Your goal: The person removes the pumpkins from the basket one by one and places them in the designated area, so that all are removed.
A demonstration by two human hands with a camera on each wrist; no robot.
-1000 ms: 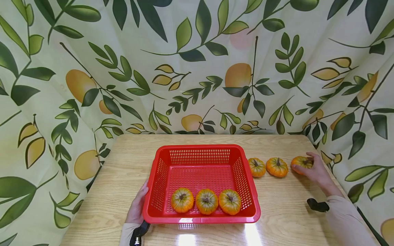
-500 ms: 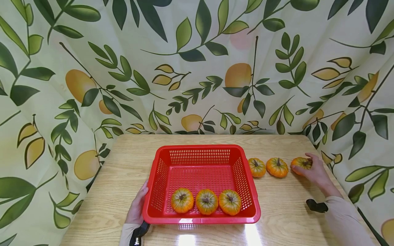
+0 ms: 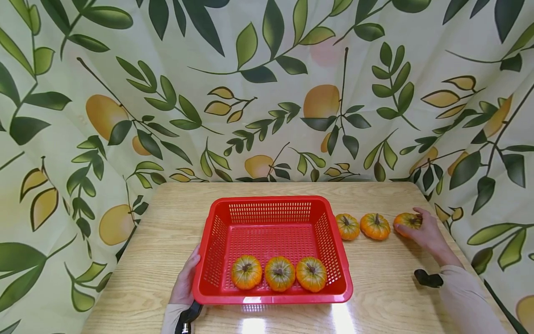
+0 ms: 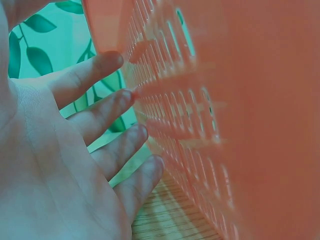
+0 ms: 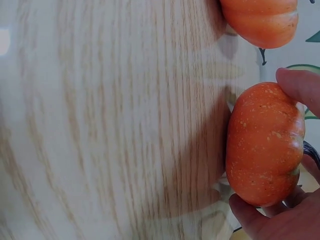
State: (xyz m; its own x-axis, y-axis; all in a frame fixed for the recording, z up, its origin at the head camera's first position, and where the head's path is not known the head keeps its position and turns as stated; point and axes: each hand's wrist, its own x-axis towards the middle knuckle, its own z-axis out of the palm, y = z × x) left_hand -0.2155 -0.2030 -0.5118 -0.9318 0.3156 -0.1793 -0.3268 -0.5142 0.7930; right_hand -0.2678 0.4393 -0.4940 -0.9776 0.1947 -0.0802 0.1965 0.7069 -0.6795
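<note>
My right hand (image 3: 426, 233) grips a small orange pumpkin (image 3: 409, 221) at the right end of a row on the table. In the right wrist view, the thumb and fingers hold opposite sides of this pumpkin (image 5: 266, 145), which sits at the tabletop. Two similar pumpkins, a middle one (image 3: 375, 226) and one beside the basket (image 3: 348, 226), complete the row. My left hand (image 3: 185, 277) is at the left side of a red plastic basket (image 3: 273, 298). Its fairly straight fingers (image 4: 107, 110) touch the slotted outer wall in the left wrist view.
Three more pumpkins, left (image 3: 247, 272), middle (image 3: 280, 273) and right (image 3: 311, 274), sit along the near side inside the basket. A leaf-patterned cloth (image 3: 267, 116) hangs behind and beside the wooden table (image 3: 167, 222).
</note>
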